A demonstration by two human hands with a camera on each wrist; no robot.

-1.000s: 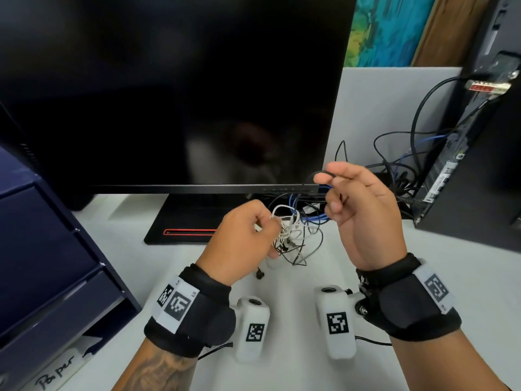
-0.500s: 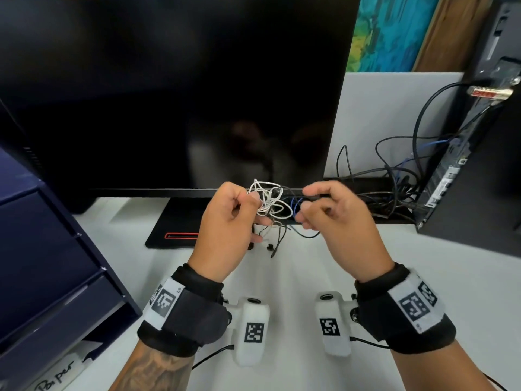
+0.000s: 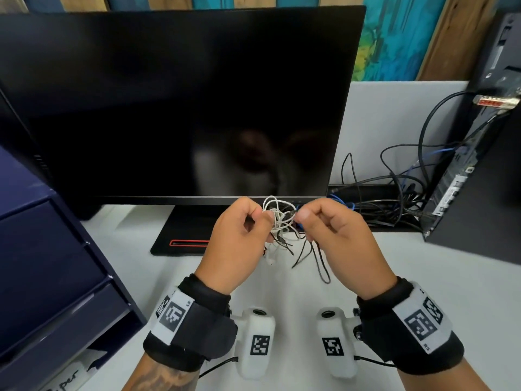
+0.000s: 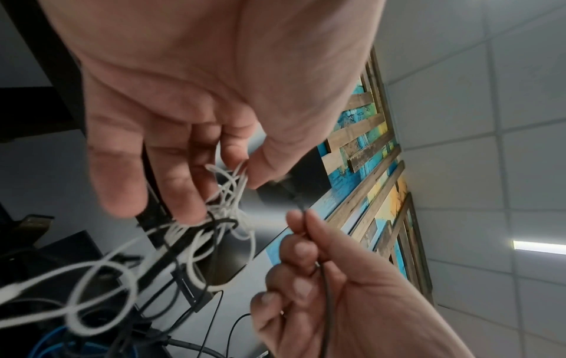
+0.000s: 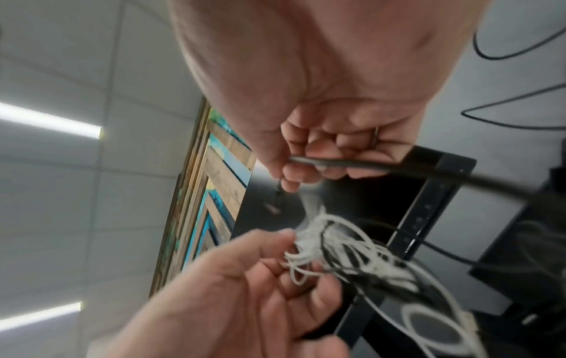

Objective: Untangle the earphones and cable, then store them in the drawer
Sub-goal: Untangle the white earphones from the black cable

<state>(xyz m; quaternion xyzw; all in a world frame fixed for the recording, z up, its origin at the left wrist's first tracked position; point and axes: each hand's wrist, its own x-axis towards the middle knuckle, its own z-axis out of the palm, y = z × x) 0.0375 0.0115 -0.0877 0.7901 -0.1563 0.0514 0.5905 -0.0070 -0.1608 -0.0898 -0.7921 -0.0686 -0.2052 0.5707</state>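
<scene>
1. Since a second ago, my right hand (image 3: 332, 235) has come in toward the left one and dropped lower, so both hands now meet in front of the bottom edge of the monitor (image 3: 180, 103); the view has also tipped up to show more of the screen.
2. My left hand (image 3: 239, 238) has its thumb and forefinger closed on the white earphones (image 3: 277, 218), pinching the knotted bundle; the other fingers (image 4: 122, 174) are only loosely bent beside it, as the left wrist view shows.
3. My right hand is curled, with the thumb and forefinger pinching the black cable (image 3: 308, 255), and the cable runs on through the folded fingers (image 5: 315, 145) behind.
4. Both wires are wound together in one knot between my two hands, held in the air just in front of the monitor's stand (image 3: 186, 235).
5. White loops stick up above my fingertips against the monitor's lower edge, and one white end hangs down below my left hand.
6. Black strands trail down from the knot, with a long loop hanging below my right hand toward the white desk (image 3: 423, 277).
7. To the left of the monitor stands the dark blue drawer unit (image 3: 48, 249).
8. To the right of the monitor a black computer tower (image 3: 479, 179) stands on the desk, with a heap of black and blue leads (image 3: 389, 204) lying between it and the monitor.
</scene>
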